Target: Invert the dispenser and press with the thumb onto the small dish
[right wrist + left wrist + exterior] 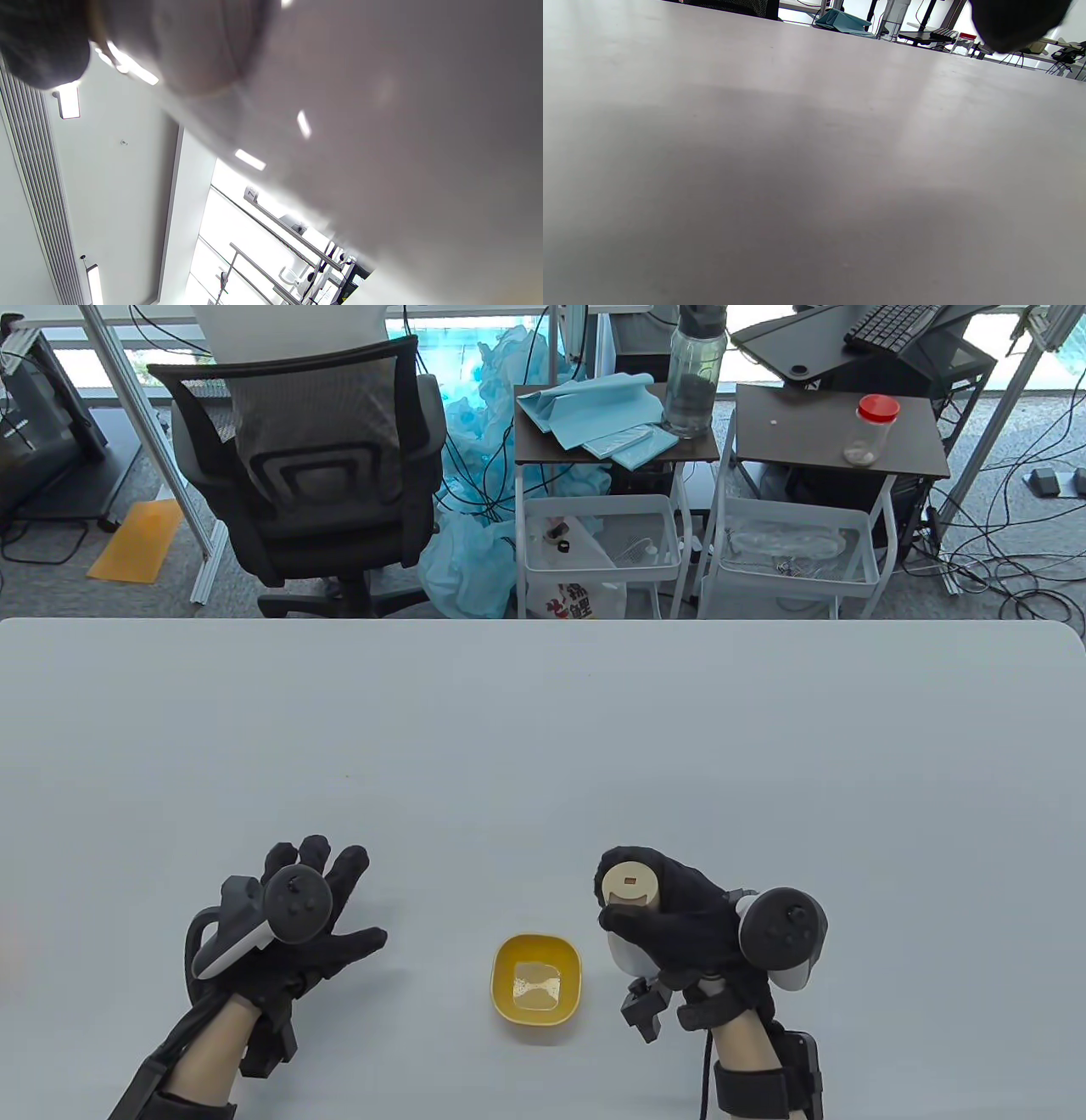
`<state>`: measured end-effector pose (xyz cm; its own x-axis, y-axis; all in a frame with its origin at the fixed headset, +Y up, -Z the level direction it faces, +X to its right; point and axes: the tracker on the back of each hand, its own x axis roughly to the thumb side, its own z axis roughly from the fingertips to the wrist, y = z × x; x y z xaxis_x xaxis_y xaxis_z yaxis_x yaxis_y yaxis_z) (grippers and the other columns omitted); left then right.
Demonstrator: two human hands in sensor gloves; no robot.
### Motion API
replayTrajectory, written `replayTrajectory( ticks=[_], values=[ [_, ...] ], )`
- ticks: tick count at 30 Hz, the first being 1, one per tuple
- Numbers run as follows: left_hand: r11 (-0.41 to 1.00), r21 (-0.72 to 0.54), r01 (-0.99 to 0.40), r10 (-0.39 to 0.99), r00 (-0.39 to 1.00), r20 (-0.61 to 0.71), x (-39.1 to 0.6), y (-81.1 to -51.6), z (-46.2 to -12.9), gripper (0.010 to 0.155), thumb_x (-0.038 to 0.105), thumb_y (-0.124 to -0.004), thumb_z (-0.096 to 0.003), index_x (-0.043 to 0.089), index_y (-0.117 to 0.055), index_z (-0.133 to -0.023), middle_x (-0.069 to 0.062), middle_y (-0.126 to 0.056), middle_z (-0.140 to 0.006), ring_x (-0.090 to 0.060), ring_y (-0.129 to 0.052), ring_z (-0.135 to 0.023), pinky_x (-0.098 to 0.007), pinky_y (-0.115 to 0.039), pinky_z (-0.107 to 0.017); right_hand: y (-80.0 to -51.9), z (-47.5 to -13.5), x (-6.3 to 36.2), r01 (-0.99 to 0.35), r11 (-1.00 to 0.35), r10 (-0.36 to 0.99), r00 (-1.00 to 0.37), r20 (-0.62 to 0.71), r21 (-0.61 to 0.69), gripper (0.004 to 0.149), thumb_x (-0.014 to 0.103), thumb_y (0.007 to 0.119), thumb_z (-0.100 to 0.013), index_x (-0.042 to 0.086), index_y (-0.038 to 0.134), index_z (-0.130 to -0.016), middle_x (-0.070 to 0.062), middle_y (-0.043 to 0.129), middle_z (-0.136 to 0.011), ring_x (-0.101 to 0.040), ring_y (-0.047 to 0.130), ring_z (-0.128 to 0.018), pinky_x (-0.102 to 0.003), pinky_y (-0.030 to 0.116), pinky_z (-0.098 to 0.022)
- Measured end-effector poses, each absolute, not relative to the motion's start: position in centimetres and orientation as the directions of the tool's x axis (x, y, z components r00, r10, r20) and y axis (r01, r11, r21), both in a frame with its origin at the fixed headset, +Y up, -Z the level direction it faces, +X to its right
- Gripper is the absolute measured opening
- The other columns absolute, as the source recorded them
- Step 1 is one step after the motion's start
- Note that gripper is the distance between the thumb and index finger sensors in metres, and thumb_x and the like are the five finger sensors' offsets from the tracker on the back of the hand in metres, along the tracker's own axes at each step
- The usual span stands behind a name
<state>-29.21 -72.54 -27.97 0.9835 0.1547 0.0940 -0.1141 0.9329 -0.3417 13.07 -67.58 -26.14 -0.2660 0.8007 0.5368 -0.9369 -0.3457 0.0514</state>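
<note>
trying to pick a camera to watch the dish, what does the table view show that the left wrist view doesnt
Only the table view shows the yellow rounded small dish, the right hand gripping the beige-capped white dispenser, and the open left hand.

Only the left wrist view shows a low, grazing look along the tabletop, with one dark blurred fingertip.

Both show the pale grey table and the distant red-lidded clear jar.

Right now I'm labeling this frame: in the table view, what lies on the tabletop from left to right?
left hand → yellow dish → right hand holding the dispenser
</note>
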Motion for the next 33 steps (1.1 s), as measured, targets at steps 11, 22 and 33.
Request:
replayTrajectory(
  ticks=[11, 22, 33],
  values=[
    [0.922, -0.349, -0.166, 0.199, 0.978, 0.062, -30.0, -72.4, -28.3, 0.088, 0.081, -0.068, -0.0480, 0.048, -0.015, -0.110, -0.002, -0.009, -0.125, -0.047, -0.014, -0.119, -0.084, -0.023, -0.070, -65.5, -28.2, 11.3, -0.614, -0.645, 0.745, -0.637, 0.196, 0.456, 0.081, 0.072, 0.077, -0.042, 0.004, 0.082, -0.085, -0.022, 0.093, -0.070, -0.042, 0.098, -0.052, -0.058, 0.078, -0.043],
    [0.919, -0.349, -0.185, 0.213, 0.976, 0.045, -30.8, -72.2, -28.5, 0.088, 0.081, -0.068, -0.0481, 0.048, -0.015, -0.110, -0.002, -0.009, -0.125, -0.047, -0.013, -0.119, -0.084, -0.023, -0.070, -63.7, -30.8, 2.3, 0.249, -0.678, -0.055, -0.955, 0.290, 0.691, 0.082, 0.071, 0.078, -0.041, 0.001, 0.083, -0.084, -0.024, 0.094, -0.069, -0.044, 0.099, -0.051, -0.059, 0.079, -0.043],
    [0.920, -0.346, -0.187, 0.221, 0.973, 0.061, -30.7, -72.3, -28.4, 0.089, 0.081, -0.068, -0.0481, 0.048, -0.014, -0.110, -0.002, -0.009, -0.125, -0.047, -0.013, -0.119, -0.084, -0.023, -0.070, -67.3, -31.3, -4.8, 0.609, -0.464, -0.359, -0.793, 0.492, 0.643, 0.079, 0.068, 0.079, -0.040, 0.002, 0.085, -0.082, -0.022, 0.095, -0.067, -0.043, 0.100, -0.050, -0.058, 0.080, -0.043]
  ],
)
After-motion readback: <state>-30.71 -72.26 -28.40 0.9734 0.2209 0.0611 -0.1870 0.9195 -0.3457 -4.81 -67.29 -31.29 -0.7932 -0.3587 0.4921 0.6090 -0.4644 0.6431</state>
